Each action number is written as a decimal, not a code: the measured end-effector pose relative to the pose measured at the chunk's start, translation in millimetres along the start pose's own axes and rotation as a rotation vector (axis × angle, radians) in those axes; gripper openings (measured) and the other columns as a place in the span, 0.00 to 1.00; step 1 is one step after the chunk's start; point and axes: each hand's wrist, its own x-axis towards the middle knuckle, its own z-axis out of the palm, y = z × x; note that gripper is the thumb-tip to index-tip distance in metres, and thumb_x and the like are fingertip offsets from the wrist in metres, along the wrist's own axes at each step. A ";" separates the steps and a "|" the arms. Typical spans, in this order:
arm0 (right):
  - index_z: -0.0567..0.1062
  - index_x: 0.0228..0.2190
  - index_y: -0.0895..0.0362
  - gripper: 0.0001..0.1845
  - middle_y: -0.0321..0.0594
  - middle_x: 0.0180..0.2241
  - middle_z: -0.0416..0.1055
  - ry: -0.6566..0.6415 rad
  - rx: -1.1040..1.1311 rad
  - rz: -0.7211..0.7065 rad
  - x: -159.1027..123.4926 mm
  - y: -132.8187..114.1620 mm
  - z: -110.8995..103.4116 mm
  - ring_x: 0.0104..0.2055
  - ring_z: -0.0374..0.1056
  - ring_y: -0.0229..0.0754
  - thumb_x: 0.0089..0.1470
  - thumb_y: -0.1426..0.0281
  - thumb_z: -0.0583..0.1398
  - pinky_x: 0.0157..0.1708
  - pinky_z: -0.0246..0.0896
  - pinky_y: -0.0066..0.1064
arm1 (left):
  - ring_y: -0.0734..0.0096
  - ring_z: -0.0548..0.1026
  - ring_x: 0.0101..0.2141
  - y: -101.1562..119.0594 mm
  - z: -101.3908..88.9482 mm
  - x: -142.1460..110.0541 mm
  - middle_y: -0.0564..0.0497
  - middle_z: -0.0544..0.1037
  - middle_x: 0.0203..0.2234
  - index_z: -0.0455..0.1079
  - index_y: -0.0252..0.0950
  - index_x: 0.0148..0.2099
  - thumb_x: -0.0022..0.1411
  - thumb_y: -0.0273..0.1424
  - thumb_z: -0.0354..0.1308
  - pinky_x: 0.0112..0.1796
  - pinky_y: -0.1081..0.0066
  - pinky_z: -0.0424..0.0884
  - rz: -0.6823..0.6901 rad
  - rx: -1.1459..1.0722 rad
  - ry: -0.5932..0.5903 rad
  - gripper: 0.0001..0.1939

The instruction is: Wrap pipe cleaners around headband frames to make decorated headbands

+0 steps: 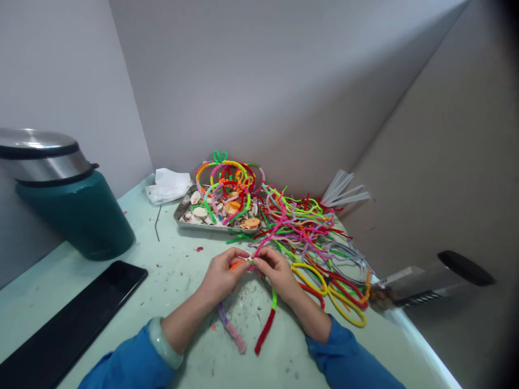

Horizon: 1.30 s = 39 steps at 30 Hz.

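Observation:
My left hand [221, 274] is closed in a pinch on the top of a curved pipe-cleaner headband [265, 330], where a bit of orange shows. Opposite it, my right hand [279, 273] pinches the same spot, its fingertips nearly touching the left ones. The band's two legs hang down toward me, one purple and pink, the other green and dark red. From between the fingers a bright pink pipe cleaner [263, 244] slants up toward the pile. Small white and green bits show at the fingertips; the exact join is hidden.
Behind my hands stands a metal tray [219, 228] of seashells with colourful pipe-cleaner headbands on it. A pipe-cleaner pile [304, 221] spreads right. Leftward are a teal bottle [77, 216], a black phone [73, 324], a bent metal rod [157, 224] and a white packet [168, 186].

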 end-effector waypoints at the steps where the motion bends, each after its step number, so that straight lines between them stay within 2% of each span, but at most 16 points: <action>1: 0.69 0.28 0.57 0.07 0.31 0.21 0.61 -0.004 -0.013 -0.010 0.1 0.3 -0.3 0.22 0.55 0.32 0.50 0.66 0.59 0.22 0.50 0.24 | 0.81 0.59 0.13 -1.2 -0.3 0.4 0.55 0.72 0.19 0.67 0.33 0.40 0.54 0.38 0.57 0.15 0.78 0.56 0.017 0.017 0.003 0.15; 4: 0.69 0.28 0.57 0.06 0.31 0.22 0.61 0.001 -0.053 -0.036 0.5 1.3 -0.9 0.23 0.55 0.32 0.51 0.67 0.59 0.23 0.51 0.24 | 0.74 0.71 0.24 -4.4 -1.0 1.3 0.51 0.76 0.27 0.68 0.33 0.37 0.50 0.35 0.60 0.26 0.76 0.65 0.106 0.083 0.021 0.13; 7: 0.69 0.28 0.57 0.06 0.31 0.22 0.61 0.003 -0.057 -0.046 0.4 3.0 -1.0 0.23 0.55 0.32 0.51 0.67 0.59 0.23 0.51 0.24 | 0.69 0.74 0.32 -5.2 -1.0 1.5 0.50 0.77 0.30 0.69 0.34 0.37 0.49 0.34 0.61 0.34 0.73 0.66 0.137 0.141 0.033 0.13; 11: 0.70 0.27 0.57 0.06 0.31 0.21 0.60 0.017 -0.071 -0.039 -0.4 4.8 -0.8 0.23 0.55 0.32 0.50 0.67 0.60 0.22 0.50 0.25 | 0.69 0.73 0.30 -1.1 -0.4 0.4 0.51 0.77 0.28 0.71 0.33 0.35 0.49 0.35 0.60 0.33 0.73 0.65 0.095 0.214 0.040 0.12; 19: 0.70 0.25 0.57 0.06 0.31 0.21 0.62 0.009 -0.072 -0.032 -0.8 -1.6 1.7 0.22 0.56 0.32 0.49 0.68 0.60 0.22 0.52 0.25 | 0.72 0.69 0.24 7.7 -0.7 -3.6 0.52 0.75 0.21 0.75 0.32 0.32 0.52 0.36 0.56 0.27 0.75 0.61 0.064 0.262 -0.040 0.13; 22: 0.68 0.27 0.57 0.06 0.30 0.22 0.62 0.052 -0.065 -0.047 -1.7 -3.1 3.7 0.22 0.57 0.33 0.48 0.68 0.61 0.22 0.53 0.25 | 0.74 0.66 0.22 7.3 -1.3 -2.7 0.53 0.74 0.19 0.75 0.32 0.30 0.52 0.36 0.55 0.24 0.76 0.58 0.046 0.278 -0.049 0.13; 25: 0.67 0.27 0.56 0.06 0.32 0.24 0.63 0.155 -0.106 -0.150 -3.5 -3.3 4.5 0.25 0.59 0.34 0.48 0.69 0.62 0.25 0.55 0.25 | 0.75 0.64 0.21 6.9 -1.9 -1.5 0.53 0.72 0.18 0.74 0.31 0.28 0.52 0.38 0.55 0.23 0.76 0.57 0.026 0.268 -0.065 0.14; 28: 0.70 0.29 0.56 0.02 0.35 0.28 0.66 0.203 -0.187 -0.277 -5.3 -4.1 1.9 0.29 0.62 0.36 0.52 0.71 0.59 0.29 0.57 0.27 | 0.75 0.63 0.20 8.0 -2.4 -1.5 0.53 0.71 0.17 0.73 0.31 0.26 0.52 0.39 0.55 0.23 0.75 0.56 0.017 0.247 -0.081 0.14; 32: 0.73 0.35 0.54 0.07 0.37 0.31 0.66 0.203 -0.266 -0.400 -6.6 -9.3 -5.7 0.27 0.62 0.35 0.56 0.73 0.55 0.29 0.58 0.28 | 0.76 0.62 0.20 7.8 -3.2 -2.1 0.53 0.71 0.17 0.73 0.31 0.27 0.51 0.38 0.55 0.23 0.75 0.56 0.003 0.236 -0.102 0.14; 37: 0.75 0.39 0.52 0.13 0.39 0.33 0.66 0.173 -0.428 -0.580 -5.9 -15.1 -14.0 0.36 0.64 0.39 0.55 0.77 0.55 0.35 0.60 0.32 | 0.76 0.62 0.20 1.3 -4.1 -1.1 0.53 0.70 0.16 0.73 0.31 0.27 0.52 0.38 0.55 0.24 0.75 0.56 0.031 0.244 -0.137 0.15; 39: 0.75 0.42 0.51 0.15 0.40 0.34 0.65 0.157 -0.500 -0.603 -4.8 -14.3 -15.9 0.37 0.64 0.40 0.55 0.77 0.55 0.35 0.61 0.32 | 0.76 0.63 0.21 -0.2 -4.2 -1.3 0.53 0.71 0.17 0.74 0.31 0.27 0.52 0.38 0.55 0.25 0.75 0.58 0.037 0.220 -0.153 0.14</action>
